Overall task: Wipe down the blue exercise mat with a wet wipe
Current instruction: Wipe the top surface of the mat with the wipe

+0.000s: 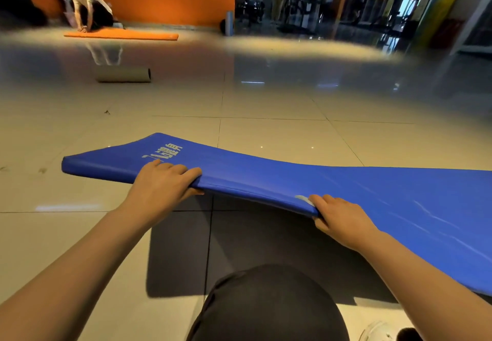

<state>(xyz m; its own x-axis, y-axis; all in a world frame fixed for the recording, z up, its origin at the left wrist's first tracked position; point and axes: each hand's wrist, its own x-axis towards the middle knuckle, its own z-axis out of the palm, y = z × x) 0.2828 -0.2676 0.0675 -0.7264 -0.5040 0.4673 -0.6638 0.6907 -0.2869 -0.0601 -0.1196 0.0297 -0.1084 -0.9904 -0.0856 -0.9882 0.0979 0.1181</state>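
The blue exercise mat (266, 178) with white lettering is lifted off the tiled floor at its left end and casts a dark shadow below. My left hand (162, 183) grips its near edge, fingers on top and thumb underneath. My right hand (340, 220) grips the same edge further right, with a small white wet wipe (303, 199) pinched under its fingers against the mat's top. The mat's right part runs out of the frame.
My dark-clad knee (269, 303) is at the bottom centre, a white shoe (378, 331) beside it. A rolled grey mat (123, 74) lies on the floor ahead. Further back a person kneels on an orange mat (121, 34) by an orange wall. Gym machines stand at the back right.
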